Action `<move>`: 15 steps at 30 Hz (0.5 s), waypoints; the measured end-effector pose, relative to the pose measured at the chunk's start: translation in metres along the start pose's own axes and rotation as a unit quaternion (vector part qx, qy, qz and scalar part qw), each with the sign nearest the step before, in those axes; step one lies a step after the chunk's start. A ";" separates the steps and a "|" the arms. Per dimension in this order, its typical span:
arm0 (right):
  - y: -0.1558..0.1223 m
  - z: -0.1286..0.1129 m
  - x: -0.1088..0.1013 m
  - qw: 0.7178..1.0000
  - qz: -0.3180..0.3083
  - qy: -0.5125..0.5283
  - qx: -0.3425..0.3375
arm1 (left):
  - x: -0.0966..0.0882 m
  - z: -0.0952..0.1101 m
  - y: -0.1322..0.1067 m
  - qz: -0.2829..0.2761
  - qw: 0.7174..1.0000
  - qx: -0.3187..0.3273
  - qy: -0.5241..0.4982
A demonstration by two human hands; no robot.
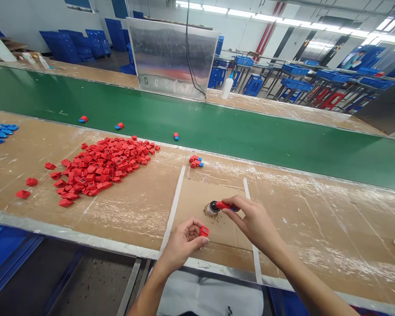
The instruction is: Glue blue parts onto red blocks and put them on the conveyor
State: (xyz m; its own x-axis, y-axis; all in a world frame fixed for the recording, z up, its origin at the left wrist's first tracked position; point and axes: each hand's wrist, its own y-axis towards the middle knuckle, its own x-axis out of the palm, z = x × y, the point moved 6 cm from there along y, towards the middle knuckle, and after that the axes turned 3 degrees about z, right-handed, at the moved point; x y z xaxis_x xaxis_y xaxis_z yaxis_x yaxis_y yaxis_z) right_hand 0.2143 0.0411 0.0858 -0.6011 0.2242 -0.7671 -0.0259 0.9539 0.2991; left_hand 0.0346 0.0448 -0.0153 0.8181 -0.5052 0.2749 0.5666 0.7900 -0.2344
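My left hand grips a small red plastic block between thumb and fingers, its dark-centred end facing up. To its right, my right hand pinches a red piece with a bit of blue, tilted toward a small round jar with a dark rim. The piece's tip is at the jar's mouth; I cannot tell whether it touches. Brown specks lie on the cardboard around the jar. Beyond my hands sits a small cluster of red-and-blue pieces.
A large heap of red blocks covers the table to the left, with blue parts farther left. Several red-and-blue pieces lie on the green belt. A metal panel and a white bottle stand behind it.
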 end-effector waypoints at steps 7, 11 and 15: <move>-0.021 0.019 0.010 0.915 -0.044 0.324 0.237 | 0.001 0.000 0.000 -0.008 1.000 0.000 -0.008; -0.034 0.023 0.022 0.883 -0.071 0.377 0.271 | 0.002 -0.001 0.000 -0.014 1.000 -0.001 -0.012; -0.043 0.019 0.029 0.869 -0.076 0.403 0.278 | 0.003 0.000 0.000 -0.013 1.000 0.000 -0.006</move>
State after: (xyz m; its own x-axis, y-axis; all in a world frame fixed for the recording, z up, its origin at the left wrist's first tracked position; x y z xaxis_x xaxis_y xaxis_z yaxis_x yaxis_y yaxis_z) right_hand 0.2132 0.0110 0.0394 -0.9943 0.0882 -0.0605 0.1012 0.9592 -0.2640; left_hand 0.0369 0.0439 -0.0143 0.8022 -0.5205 0.2925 0.5870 0.7768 -0.2278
